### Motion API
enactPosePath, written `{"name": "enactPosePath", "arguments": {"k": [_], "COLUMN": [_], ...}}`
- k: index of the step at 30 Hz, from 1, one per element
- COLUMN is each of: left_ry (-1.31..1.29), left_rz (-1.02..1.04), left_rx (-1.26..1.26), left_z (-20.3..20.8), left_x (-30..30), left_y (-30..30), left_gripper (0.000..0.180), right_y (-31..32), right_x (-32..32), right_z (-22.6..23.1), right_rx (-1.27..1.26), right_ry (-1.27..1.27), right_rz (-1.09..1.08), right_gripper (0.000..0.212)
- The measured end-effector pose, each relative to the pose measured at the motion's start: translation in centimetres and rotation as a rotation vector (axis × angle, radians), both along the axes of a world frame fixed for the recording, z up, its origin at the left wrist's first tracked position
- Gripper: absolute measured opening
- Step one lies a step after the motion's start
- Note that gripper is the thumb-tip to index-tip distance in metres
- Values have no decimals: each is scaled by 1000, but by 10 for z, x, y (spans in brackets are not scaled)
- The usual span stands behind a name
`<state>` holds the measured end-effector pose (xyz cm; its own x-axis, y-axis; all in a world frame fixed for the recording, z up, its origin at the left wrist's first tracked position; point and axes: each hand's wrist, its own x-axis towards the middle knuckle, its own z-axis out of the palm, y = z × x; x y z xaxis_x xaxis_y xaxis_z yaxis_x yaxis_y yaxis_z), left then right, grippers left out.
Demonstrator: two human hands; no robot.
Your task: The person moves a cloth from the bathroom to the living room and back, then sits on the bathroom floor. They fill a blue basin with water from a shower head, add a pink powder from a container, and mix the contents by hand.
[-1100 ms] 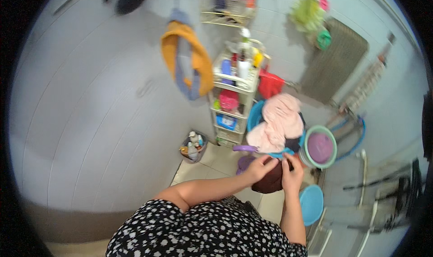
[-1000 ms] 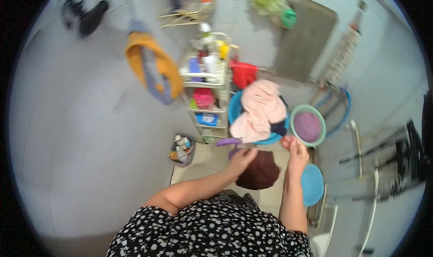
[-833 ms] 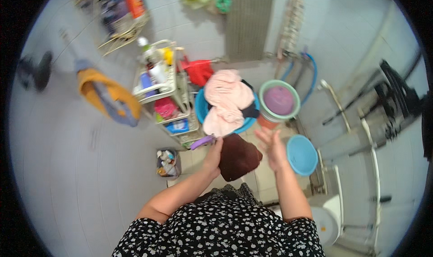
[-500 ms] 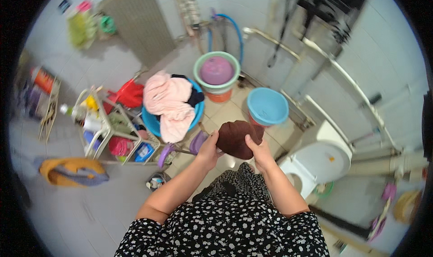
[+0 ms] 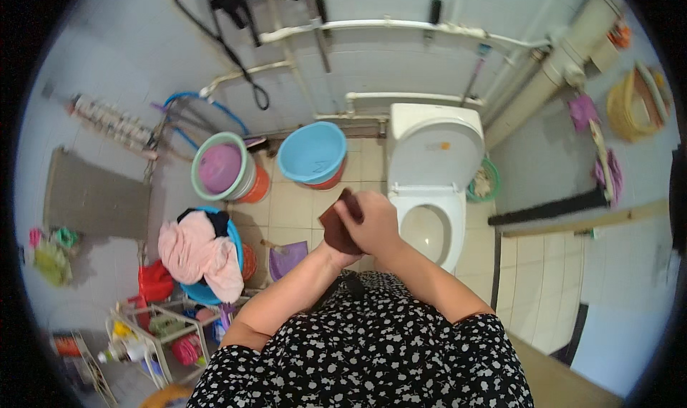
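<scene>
Held out flatter a moment ago, the brown cloth [image 5: 335,226] now looks gathered, near and left of the toilet [image 5: 438,161], right hand [image 5: 375,225] pinching it, left hand [image 5: 336,255] beneath, its grip hidden.

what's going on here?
A person in a tiled bathroom has a piece of dark brown cloth in front of their body. The right hand grips it; the left hand is mostly hidden at the cloth, so its grip is unclear. The toilet, lid raised, is ahead to the right; a light blue basin is ahead, and pink fabric is piled at left.
</scene>
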<state>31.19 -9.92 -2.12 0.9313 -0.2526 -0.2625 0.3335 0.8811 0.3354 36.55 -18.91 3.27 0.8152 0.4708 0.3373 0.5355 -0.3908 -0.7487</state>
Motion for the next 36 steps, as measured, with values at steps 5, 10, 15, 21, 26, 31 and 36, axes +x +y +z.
{"name": "enactPosePath", "arguments": {"k": [5, 10, 15, 21, 26, 31, 36], "left_ry": [374, 102, -15, -25, 60, 105, 259], "left_rz": [-190, -80, -145, -319, -788, -854, -890], "left_rx": [571, 784, 925, 684, 139, -195, -353], "left_z": [31, 20, 23, 9, 33, 33, -10], "left_x": [7, 12, 6, -10, 5, 12, 6], "left_y": [-25, 14, 12, -18, -54, -118, -205], "left_gripper": [33, 32, 30, 39, 63, 51, 39], "right_y": [-57, -74, -68, -90, -114, -128, -213], "right_x": [38, -16, -75, -101, -115, -117, -117], "right_z": [-40, -38, -49, -31, -8, 43, 29], "right_rx": [645, 1102, 1449, 1454, 670, 92, 38], "right_ry": [994, 1168, 1477, 978, 227, -192, -260], "right_rz": [-304, -137, 85, -201, -455, -413, -644], "right_gripper": [36, 44, 70, 39, 45, 45, 37]}}
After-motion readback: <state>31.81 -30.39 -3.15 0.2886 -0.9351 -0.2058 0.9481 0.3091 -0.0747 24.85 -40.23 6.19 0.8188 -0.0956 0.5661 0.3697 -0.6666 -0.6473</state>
